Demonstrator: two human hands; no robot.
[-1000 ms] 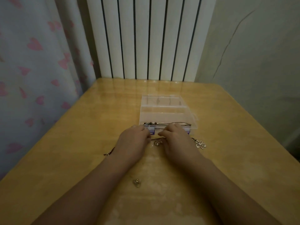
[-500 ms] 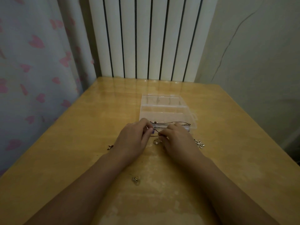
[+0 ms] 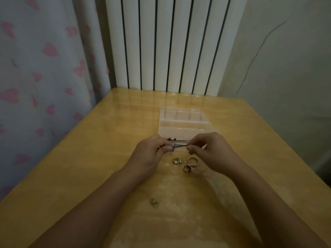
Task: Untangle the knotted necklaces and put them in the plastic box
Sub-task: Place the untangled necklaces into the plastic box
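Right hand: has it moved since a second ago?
Yes. The right hand has lifted off the table and shifted right, uncovering the rings; it now overlaps the box's near right corner.

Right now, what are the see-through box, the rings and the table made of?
The box looks like clear plastic: you can see its dividers through the walls. The rings look like shiny metal, gold-coloured and glinting, though it could be only a coating. The table looks like glossy varnished wood or wood-look laminate, since it reflects the radiator.
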